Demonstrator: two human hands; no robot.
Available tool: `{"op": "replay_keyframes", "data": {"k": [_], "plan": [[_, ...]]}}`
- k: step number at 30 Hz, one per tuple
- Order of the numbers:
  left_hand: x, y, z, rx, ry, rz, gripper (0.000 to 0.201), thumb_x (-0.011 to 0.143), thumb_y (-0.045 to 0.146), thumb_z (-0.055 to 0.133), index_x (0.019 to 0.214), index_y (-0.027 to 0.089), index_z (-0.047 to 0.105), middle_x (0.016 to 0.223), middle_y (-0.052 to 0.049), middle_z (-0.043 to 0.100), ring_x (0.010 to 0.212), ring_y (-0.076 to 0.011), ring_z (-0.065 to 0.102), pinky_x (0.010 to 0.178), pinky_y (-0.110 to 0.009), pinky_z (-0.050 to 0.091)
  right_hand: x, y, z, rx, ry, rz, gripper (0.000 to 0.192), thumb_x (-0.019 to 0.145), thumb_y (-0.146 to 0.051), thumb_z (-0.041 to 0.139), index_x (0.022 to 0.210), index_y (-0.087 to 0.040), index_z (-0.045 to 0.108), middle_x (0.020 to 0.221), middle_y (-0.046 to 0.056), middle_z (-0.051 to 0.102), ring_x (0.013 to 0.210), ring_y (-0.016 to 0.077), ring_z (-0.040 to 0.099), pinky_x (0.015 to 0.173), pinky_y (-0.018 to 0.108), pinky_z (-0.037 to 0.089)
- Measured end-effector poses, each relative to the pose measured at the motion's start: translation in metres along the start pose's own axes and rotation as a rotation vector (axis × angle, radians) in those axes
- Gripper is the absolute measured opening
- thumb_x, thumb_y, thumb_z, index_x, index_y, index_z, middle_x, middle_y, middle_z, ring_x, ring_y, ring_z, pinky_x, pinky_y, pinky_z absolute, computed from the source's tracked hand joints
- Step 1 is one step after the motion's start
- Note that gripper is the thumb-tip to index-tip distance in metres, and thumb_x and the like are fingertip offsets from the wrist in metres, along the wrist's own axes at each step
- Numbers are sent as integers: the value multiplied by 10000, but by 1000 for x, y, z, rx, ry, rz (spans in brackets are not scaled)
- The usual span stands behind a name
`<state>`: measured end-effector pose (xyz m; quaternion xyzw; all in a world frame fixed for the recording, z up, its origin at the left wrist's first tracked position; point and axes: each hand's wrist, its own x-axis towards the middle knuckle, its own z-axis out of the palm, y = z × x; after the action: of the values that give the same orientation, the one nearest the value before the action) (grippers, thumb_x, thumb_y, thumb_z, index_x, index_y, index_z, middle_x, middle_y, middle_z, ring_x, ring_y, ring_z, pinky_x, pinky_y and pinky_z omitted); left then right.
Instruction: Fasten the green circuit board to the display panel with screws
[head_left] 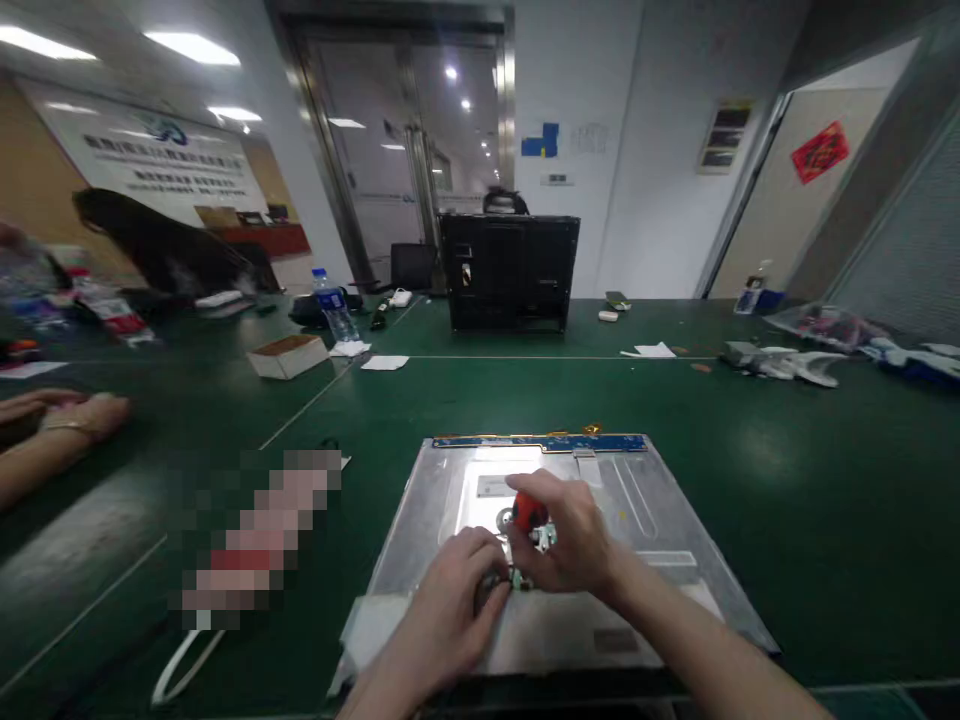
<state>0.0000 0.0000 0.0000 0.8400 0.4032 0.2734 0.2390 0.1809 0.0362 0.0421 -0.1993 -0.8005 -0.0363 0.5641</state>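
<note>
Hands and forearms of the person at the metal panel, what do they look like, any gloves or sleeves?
The left hand and right hand are ungloved. The left forearm and right forearm show no sleeves within the frame. No watch or bracelet is visible. Finer details are blurred.

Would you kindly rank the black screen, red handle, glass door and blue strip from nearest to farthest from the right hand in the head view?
1. Red handle: in the right hand.
2. Blue strip: along the panel's far edge.
3. Black screen: beyond the panel.
4. Glass door: behind, leftward.
</note>
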Motion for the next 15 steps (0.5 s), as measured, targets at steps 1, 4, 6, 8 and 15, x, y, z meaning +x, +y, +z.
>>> {"op": "replay_keyframes", "data": {"k": [1,4,6,8,15], "plan": [[-1,0,0,1,3,-3,137,868,137,513,914,187,631,982,-81,632,932,-243,594,807,-370,484,0,0,0,-7,0,3,368,902,-206,490,1267,-174,459,693,-24,616,537,117,534,467,220,414],[-3,0,0,6,9,-6,139,870,135,514,920,188,631,980,-79,633,922,-240,599,799,-366,485,0,-1,1,-18,-3,6,345,918,-223,491,1261,-198,464,671,-40,608,511,110,520,452,214,396],[-3,-1,0,13,11,-3,133,874,135,517,923,188,629,978,-78,633,915,-238,602,795,-365,485,1,-1,0,-16,-9,1,336,926,-240,498,1259,-202,468,664,-42,607,497,107,513,446,214,390],[-3,-1,0,15,13,1,122,877,135,518,915,188,622,976,-76,632,912,-237,602,792,-365,484,2,-2,-1,-6,-14,-11,351,927,-255,506,1271,-198,465,673,-35,610,504,111,519,449,218,397],[-3,2,-3,4,-14,-16,109,877,125,505,870,191,592,969,-72,628,911,-233,592,793,-360,477,6,-3,-7,83,-31,-41,454,841,-175,448,1293,-131,463,795,44,628,669,156,600,521,247,485]]}}
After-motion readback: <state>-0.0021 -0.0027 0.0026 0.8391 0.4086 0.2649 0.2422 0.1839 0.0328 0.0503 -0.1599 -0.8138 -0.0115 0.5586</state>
